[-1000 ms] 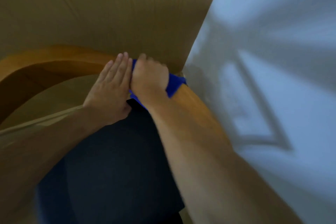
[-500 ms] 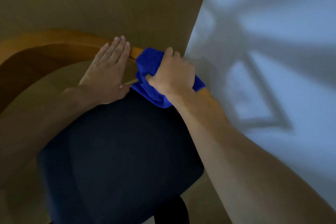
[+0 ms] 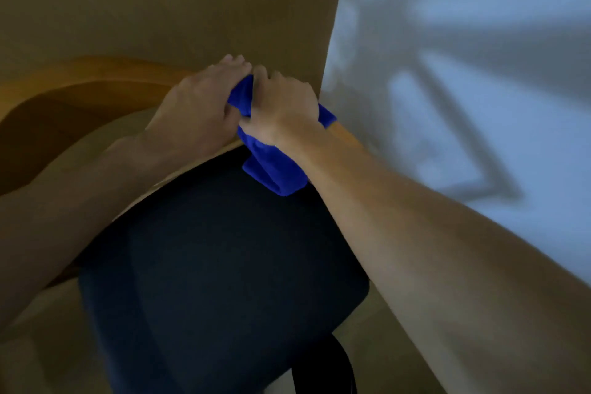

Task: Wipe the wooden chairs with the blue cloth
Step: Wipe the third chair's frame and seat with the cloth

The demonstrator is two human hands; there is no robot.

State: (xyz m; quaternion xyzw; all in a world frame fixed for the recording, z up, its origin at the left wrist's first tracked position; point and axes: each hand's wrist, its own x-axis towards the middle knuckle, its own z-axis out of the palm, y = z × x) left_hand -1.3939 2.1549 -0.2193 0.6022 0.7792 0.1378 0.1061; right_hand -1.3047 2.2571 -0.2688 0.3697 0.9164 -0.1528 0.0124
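At frame centre the right hand (image 3: 281,105) grips the bunched cloth (image 3: 271,166), and the left hand (image 3: 198,109) touches it, though whether those fingers hold it I cannot tell. The cloth sits on the chair's (image 3: 96,77) curved wooden rail, one end hanging over the dark seat (image 3: 224,265). It looks soft and light, best held bunched in the palm.

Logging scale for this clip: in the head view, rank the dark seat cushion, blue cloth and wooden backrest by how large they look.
1. Seat cushion, clearly largest.
2. Backrest, a long curved band, partly hidden by the hands.
3. Cloth, smallest, though much of it is bunched under the hands.
The cushion lies nearer the camera, which inflates it.
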